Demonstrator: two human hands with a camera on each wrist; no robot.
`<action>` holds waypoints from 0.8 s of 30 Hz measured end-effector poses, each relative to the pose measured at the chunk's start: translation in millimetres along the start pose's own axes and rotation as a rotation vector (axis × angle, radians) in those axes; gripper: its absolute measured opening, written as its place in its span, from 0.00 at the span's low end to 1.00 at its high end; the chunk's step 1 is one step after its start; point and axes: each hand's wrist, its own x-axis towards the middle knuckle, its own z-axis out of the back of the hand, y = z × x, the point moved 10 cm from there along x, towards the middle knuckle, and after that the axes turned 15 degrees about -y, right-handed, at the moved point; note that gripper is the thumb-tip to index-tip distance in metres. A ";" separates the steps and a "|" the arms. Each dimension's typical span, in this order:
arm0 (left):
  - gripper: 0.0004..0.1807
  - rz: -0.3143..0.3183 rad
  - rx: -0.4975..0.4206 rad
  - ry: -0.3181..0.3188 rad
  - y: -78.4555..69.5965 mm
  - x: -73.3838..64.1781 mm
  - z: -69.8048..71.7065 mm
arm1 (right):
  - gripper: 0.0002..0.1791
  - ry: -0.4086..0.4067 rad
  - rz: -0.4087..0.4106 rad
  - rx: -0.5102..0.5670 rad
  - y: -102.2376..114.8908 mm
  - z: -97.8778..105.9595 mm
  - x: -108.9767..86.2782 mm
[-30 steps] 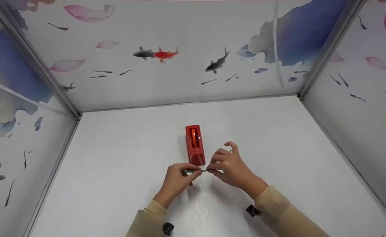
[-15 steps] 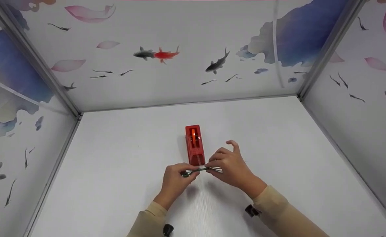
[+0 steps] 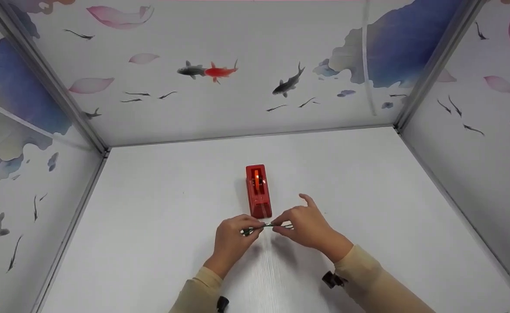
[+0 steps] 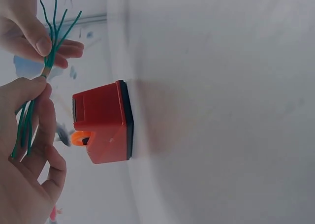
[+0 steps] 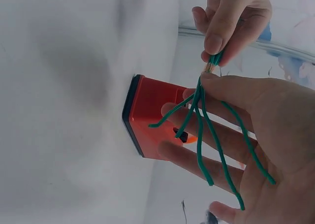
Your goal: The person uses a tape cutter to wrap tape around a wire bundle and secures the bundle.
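Note:
A bundle of thin green wires [image 5: 199,155] is stretched between my two hands, its loose ends fanning out on both sides. A short coppery-tan section [image 5: 208,68] shows at its middle. My left hand [image 3: 231,239] pinches the bundle just to one side of that section, between thumb and index finger. On the other side, my right hand [image 3: 309,226] pinches it the same way, with the other fingers spread in the right wrist view. Just beyond both hands stands a red tape dispenser [image 3: 261,202] with an orange wheel [image 3: 256,178] inside.
The white table [image 3: 163,195] lies under the hands and dispenser. Printed panels with fish and petals, such as the back panel [image 3: 246,34], enclose it on the left, back and right. A small black device [image 3: 333,279] sits at the right wrist.
My right hand has shifted slightly and its raised finger is lower. The wires have turned a little between the fingers. My left hand stays almost in place, and the dispenser has not moved.

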 end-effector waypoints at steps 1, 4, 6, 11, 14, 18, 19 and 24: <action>0.08 -0.010 0.000 -0.007 -0.6 0.3 0.8 | 0.08 0.024 -0.027 0.047 -1.8 -2.0 -0.3; 0.08 -0.038 -0.007 -0.025 -2.0 0.5 2.6 | 0.10 0.093 -0.110 0.194 -7.2 -8.2 -1.1; 0.09 -0.058 -0.016 -0.039 -2.9 0.5 3.9 | 0.10 0.131 -0.162 0.289 -10.4 -11.9 -1.2; 0.11 -0.103 -0.032 -0.071 -5.8 1.2 6.5 | 0.10 0.173 -0.244 0.471 -16.1 -18.2 0.0; 0.11 -0.117 -0.047 -0.078 -6.6 1.5 6.8 | 0.10 0.147 -0.231 0.495 -16.9 -17.0 1.5; 0.11 -0.103 -0.076 -0.060 -6.8 0.3 6.2 | 0.08 0.082 -0.191 0.437 -17.2 -11.6 2.9; 0.11 -0.090 -0.087 -0.054 -6.1 0.0 6.0 | 0.07 0.061 -0.175 0.411 -16.8 -9.6 3.2; 0.07 0.017 -0.148 -0.034 2.7 1.9 4.1 | 0.07 -0.060 -0.052 0.292 -9.3 3.0 5.8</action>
